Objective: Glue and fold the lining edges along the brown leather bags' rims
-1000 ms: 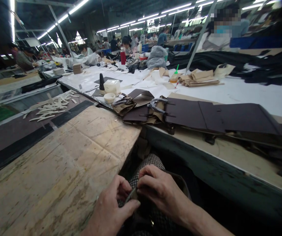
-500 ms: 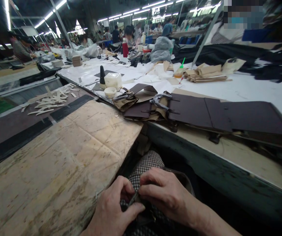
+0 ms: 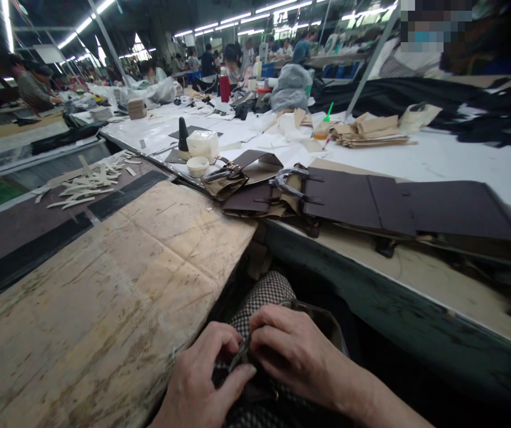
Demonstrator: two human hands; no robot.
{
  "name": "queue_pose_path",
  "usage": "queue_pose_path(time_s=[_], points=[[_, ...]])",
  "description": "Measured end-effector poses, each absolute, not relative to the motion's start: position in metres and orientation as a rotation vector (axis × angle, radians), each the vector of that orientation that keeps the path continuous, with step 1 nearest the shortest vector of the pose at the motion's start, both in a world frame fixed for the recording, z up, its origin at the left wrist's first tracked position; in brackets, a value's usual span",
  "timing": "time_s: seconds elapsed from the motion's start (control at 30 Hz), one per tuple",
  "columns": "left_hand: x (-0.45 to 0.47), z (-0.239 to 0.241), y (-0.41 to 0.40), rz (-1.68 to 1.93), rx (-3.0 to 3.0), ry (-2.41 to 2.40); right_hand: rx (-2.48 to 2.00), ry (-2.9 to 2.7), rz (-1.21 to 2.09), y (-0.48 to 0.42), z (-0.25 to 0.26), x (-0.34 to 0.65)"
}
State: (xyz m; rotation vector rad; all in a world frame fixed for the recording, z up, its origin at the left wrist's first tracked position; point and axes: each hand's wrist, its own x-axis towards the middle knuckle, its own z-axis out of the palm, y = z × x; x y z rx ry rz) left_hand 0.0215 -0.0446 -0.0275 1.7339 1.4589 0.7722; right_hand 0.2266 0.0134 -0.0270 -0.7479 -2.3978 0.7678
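Low over the lap, both my hands work at a dark bag piece (image 3: 333, 327), whose thin curved rim shows beyond the right hand. My left hand (image 3: 202, 371) pinches the edge of it between thumb and bent fingers. Close against it, my right hand (image 3: 293, 348) has its fingers curled down onto the same edge. The fingertips of the right hand are mostly hidden, and much of the piece lies in shadow beneath the hands. Checked trousers (image 3: 267, 294) show behind it.
A worn tan work board (image 3: 104, 297) lies at left, with pale strips (image 3: 88, 184) beyond. Dark brown bags (image 3: 357, 199) with handles lie along the right table edge. Farther back are a small white bowl (image 3: 198, 166), a glue bottle (image 3: 323, 126) and several people.
The view has shifted slightly. More of the bag piece's rim shows behind my right hand, and its edge shows a little more between my hands. Both hands keep their grip.
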Motion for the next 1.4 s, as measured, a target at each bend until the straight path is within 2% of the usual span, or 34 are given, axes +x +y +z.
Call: queue_pose_path(time_s=[0.33,0.73,0.97,1.1,1.4], points=[[0.015,-0.03,-0.043,0.855,2.132,1.228,-0.772,-2.386,0.835,0.013,-0.029,0.23],[0.021,-0.038,-0.045,0.919,2.128,1.312,-0.749,-2.454,0.599,0.012,-0.032,0.224],[0.022,-0.042,-0.046,0.946,1.859,1.455,-0.81,-2.357,0.828,0.012,-0.028,0.231],[0.022,-0.038,-0.046,0.852,1.952,1.413,-0.862,-2.337,0.938,0.011,-0.023,0.237],[0.022,-0.036,-0.045,0.873,2.121,1.337,-0.869,-2.381,0.839,0.011,-0.025,0.246]])
